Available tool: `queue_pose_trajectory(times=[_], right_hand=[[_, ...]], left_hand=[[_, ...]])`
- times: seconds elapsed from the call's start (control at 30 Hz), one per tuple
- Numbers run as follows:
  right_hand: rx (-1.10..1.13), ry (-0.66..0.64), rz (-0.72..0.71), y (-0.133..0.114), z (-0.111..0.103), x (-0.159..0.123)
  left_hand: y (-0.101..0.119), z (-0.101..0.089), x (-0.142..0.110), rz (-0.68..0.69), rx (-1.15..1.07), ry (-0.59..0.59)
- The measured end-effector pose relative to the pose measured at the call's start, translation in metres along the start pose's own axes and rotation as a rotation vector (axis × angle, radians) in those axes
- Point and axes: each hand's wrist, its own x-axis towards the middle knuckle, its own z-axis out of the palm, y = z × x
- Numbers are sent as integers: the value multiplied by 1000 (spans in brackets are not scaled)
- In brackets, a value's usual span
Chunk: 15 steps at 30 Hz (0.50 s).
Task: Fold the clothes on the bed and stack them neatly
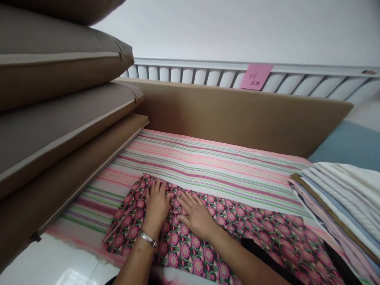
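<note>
A length of dark cloth with pink flowers [219, 229], perhaps a garment, lies spread over the striped sheet [190, 158]. My left hand [158, 202] rests palm down on its left part, fingers stretched out. Just to the right, my right hand [194, 213] lies flat on the same cloth, its fingers spread and pointing up and left. A silver bracelet [147, 239] is around my left wrist. Dark straps or trim run along the lower right of the cloth. The right forearm covers part of the flowers.
Large brown and grey cushions [68, 71] are stacked at the left. A brown board [225, 114] stands along the back, before a white slatted rail bearing a pink note [257, 76]. Folded clothes [344, 198] are piled at the right. White floor tiles [68, 261] show at lower left.
</note>
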Motion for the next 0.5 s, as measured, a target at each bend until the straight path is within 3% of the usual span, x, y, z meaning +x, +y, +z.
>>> queue_pose_trajectory(times=[0.1, 0.2, 0.37, 0.5], right_hand=[[1, 36, 100, 8, 7, 14], [71, 69, 149, 4, -2, 25], [209, 222, 71, -18, -16, 67], [156, 207, 4, -26, -6, 119]], left_hand=[[-2, -8, 0, 5, -63, 61], [8, -15, -5, 88, -174, 73], [17, -26, -8, 71, -303, 172], [13, -33, -6, 57, -353, 271]])
